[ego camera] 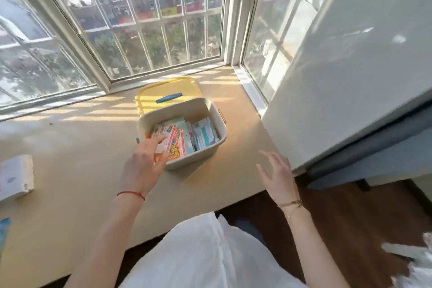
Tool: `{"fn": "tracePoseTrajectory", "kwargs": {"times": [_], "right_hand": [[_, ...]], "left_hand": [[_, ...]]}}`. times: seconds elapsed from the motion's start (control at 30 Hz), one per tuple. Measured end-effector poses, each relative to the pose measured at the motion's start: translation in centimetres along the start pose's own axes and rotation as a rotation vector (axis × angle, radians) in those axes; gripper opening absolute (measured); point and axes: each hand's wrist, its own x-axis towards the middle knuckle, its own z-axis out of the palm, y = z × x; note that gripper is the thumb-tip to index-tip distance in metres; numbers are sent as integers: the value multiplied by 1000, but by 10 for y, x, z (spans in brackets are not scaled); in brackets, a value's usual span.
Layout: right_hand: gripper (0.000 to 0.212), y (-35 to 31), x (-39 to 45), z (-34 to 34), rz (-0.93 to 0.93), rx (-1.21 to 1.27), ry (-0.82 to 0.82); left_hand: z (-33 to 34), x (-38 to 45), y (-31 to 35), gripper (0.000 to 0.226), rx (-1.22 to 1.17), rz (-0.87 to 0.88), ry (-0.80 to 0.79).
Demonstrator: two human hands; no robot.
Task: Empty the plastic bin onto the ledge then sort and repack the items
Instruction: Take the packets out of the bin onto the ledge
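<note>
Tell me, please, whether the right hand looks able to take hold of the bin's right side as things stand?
Probably yes: the right hand hovers open beside the bin, with only bare ledge between them.

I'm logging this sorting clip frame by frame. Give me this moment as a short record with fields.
bin: grey plastic bin on the ledge, open, packets inside
lid: yellow lid lying behind the bin
left hand: left hand reaching in, fingers touching the packets
right hand: right hand open, hovering right of the bin
emptying: not yet done
</note>
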Motion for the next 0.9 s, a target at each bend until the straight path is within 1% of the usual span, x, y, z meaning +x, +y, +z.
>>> {"fn": "tracePoseTrajectory", "kwargs": {"times": [0.13, 0.23, 0.33, 0.47, 0.57, 0.73, 0.9], "right_hand": [[39, 0, 62, 4, -116, 5, -84], [39, 1, 103, 14, -177, 18, -161], [40, -2, 139, 31, -249, 34, -249], [40, -11, 184, 65, -311, 11, -350], [40, -16, 212, 98, -308, 46, -416], [42, -30, 239, 157, -304, 88, -495], [47, -31, 254, 214, -245, 102, -574]], "left_hand": [[6, 19, -1, 40, 9, -158, 51], [14, 27, 2, 40, -32, -296, 98], [25, 39, 3, 39, -1, -425, 100], [49, 61, -10, 38, 21, -453, 109], [72, 79, -27, 37, 12, -497, 95], [116, 102, -67, 41, -56, -542, 15], [149, 116, -101, 41, -81, -572, -62]]}}
